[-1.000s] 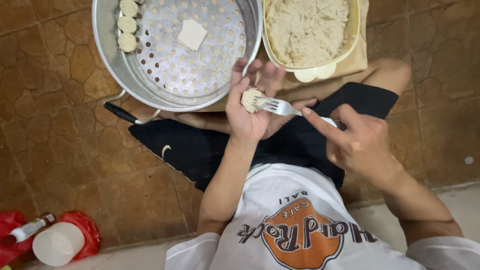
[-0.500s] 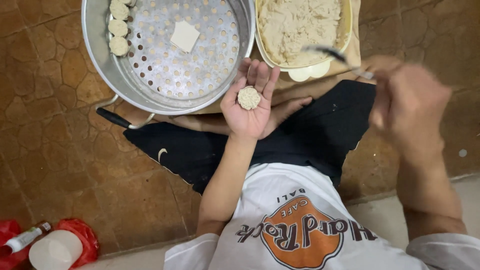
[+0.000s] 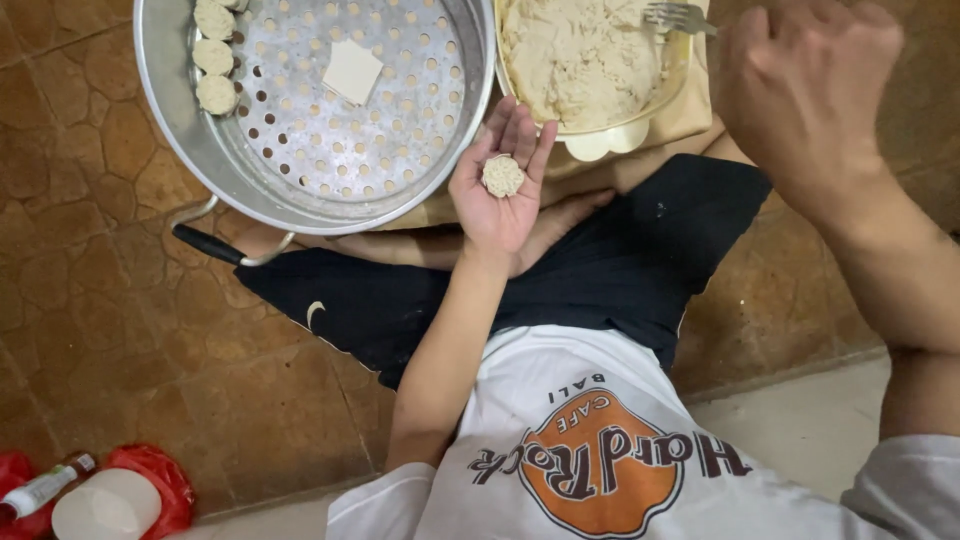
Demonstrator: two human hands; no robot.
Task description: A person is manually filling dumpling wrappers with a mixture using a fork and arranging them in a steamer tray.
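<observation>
- The perforated metal steamer tray (image 3: 300, 120) sits on the tiled floor just beyond my crossed legs, with three finished dumplings (image 3: 214, 57) lined along its left rim and a pale square of wrapper (image 3: 352, 71) lying flat in the middle; I judge the next piece belongs tight beside that row, not on the bare holes at centre.
- The bowl of filling (image 3: 590, 60) stands just right of the tray; I'd take a modest forkful, so the wrapper can close without splitting.
- My right hand (image 3: 810, 90) is closed on the fork (image 3: 680, 17), tines over the mince at the bowl's far edge; half a second ago it was a blur in mid-swing, a second ago it pressed the fork against the dumpling.
- My left hand (image 3: 505, 195) lies open, palm up, fingers loosely cupped; it has drifted slightly toward the tray.
- The half-filled dumpling (image 3: 503, 176) rests in that palm, loose, not pinched; I should keep the palm level.
</observation>
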